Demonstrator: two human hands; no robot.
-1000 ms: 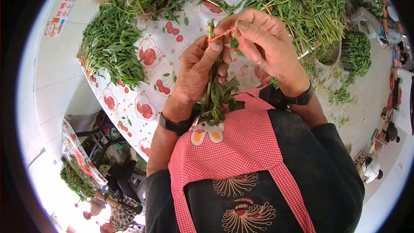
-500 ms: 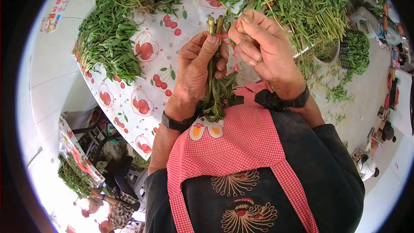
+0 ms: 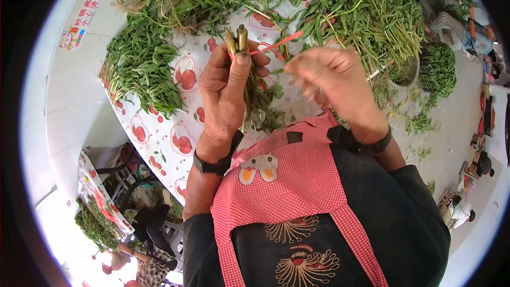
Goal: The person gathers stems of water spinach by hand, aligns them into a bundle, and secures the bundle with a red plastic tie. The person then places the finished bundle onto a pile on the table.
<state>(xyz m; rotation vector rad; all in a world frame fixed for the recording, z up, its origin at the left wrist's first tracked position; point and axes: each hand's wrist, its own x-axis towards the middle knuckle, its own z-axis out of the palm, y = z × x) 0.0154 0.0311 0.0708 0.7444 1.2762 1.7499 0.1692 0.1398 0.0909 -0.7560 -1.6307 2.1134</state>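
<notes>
The left hand [image 3: 226,93] is gripping a small bundle of green stems [image 3: 245,82] upright, fingers wrapped fully around it and the thumb pressing against the cut ends at the top, while the leafy lower part is hanging down toward the person's chest. A thin red band [image 3: 273,43] is looped around the stems just under the cut ends, and its free end is sticking out to the right. The right hand [image 3: 332,82] is hovering just beside the bundle, fingers loosely curled and blurred (whether it is pinching anything, I cannot tell); it is lying just below the band's loose end.

Both wrists are wearing dark cuffs, and a red checked apron [image 3: 297,180] is covering the person's front. Beyond the hands, a table with a cherry-print cloth [image 3: 159,138] is carrying heaps of loose leafy greens [image 3: 329,5], with another heap [image 3: 141,66] lying on its left side. At the lower left, another person in a checked shirt [image 3: 151,271] is sitting near a second table of greens.
</notes>
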